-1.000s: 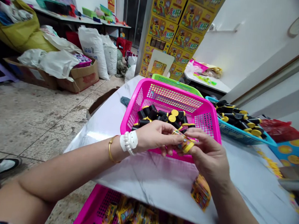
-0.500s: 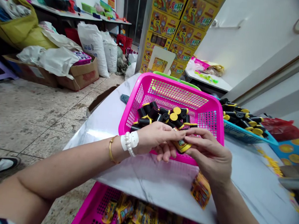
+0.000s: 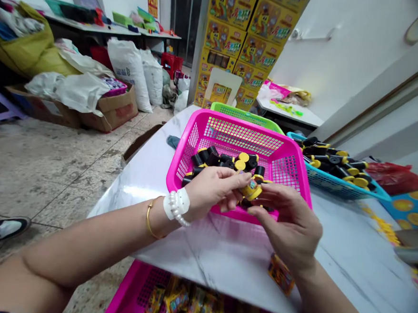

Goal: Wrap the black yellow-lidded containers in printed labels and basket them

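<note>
My left hand [image 3: 212, 187], with a pearl bracelet and a white band at its wrist, pinches a small labelled canister [image 3: 251, 189] with a yellow cap. The canister is tilted, its capped end towards my right hand [image 3: 290, 219]. That hand's thumb and fingers are spread beside the cap; whether a fingertip touches it I cannot tell. Both hands are over the near rim of a pink basket [image 3: 245, 125], which holds several black canisters with yellow caps [image 3: 212, 157]. A stack of printed orange labels [image 3: 281, 274] rests on the marble-patterned table below my right hand.
A lower pink basket [image 3: 122, 299] at the table's front edge holds labelled canisters [image 3: 175, 299]. A blue basket [image 3: 348, 187] of black canisters stands right, a green basket [image 3: 247, 115] behind. Yellow boxes [image 3: 235, 39] are stacked at the back; white sacks [image 3: 129, 72] stand on the floor.
My right hand's fingers have come apart from the canister, and its thumb has spread away. My left hand has kept hold of the canister. The view has shifted slightly.
</note>
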Demonstrator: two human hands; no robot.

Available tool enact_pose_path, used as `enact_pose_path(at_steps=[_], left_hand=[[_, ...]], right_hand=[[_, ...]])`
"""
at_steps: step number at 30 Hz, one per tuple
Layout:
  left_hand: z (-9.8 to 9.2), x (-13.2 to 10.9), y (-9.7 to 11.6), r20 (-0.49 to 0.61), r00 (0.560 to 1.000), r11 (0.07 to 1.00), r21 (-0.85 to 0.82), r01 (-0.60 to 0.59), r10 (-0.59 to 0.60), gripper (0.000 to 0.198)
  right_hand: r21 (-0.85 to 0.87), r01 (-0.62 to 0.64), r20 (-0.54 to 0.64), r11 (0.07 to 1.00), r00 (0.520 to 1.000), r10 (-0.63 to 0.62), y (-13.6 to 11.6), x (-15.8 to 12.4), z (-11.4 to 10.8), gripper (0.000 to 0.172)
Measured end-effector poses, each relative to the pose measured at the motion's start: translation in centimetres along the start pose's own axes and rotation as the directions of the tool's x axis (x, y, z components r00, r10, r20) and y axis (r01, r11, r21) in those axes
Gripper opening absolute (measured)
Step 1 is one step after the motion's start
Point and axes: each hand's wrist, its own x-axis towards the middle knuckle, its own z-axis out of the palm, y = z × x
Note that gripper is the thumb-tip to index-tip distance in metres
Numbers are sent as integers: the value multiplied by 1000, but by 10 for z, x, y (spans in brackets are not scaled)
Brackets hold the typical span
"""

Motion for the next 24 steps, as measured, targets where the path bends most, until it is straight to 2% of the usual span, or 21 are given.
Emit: enact_pose_path(at_steps=[3,7,8,10,12,14,16,18,20,21,24], left_hand=[[0,-2,-2,-23,1000,1000,14,-16,16,22],[2,-6,-4,38,996,992,92,-89,85,22],[2,-7,-4,63,992,987,111,-118,112,23],[2,-9,-5,112,973,964,156,-217,201,24],[2,-10,-6,162,940,920,209,-331,301,23],[0,-9,-7,207,908,880,244,-407,363,21],[-3,-7,-6,258,899,875,250,-415,353,21],[-6,-6,-4,296,892,865,273,-421,341,21],[-9,-6,-1,326,867,795,366,-483,376,22],[-10,-6,1,348,843,733,425,-531,410,23],[-13,-6,7,435,771,533,558,-636,465,23]], right_hand=[[-12,-22,-24,1000,999,22,1,-6,4,47],[-41,-18,-43,999,999,17,-5,-9,4,45],[-13,-57,-50,998,997,56,-8,-8,3,42],[134,-218,-13,967,975,222,-15,-2,0,28],[324,-420,123,848,907,402,-21,5,-3,19],[427,-545,259,722,838,480,-26,11,-5,22],[454,-543,257,707,839,479,-30,14,-6,22],[451,-484,187,750,873,451,-33,13,-6,19],[450,-474,179,757,878,443,-35,12,-6,18],[457,-504,214,733,862,459,-34,11,-6,18],[496,-651,385,574,758,527,-27,13,-6,23]])
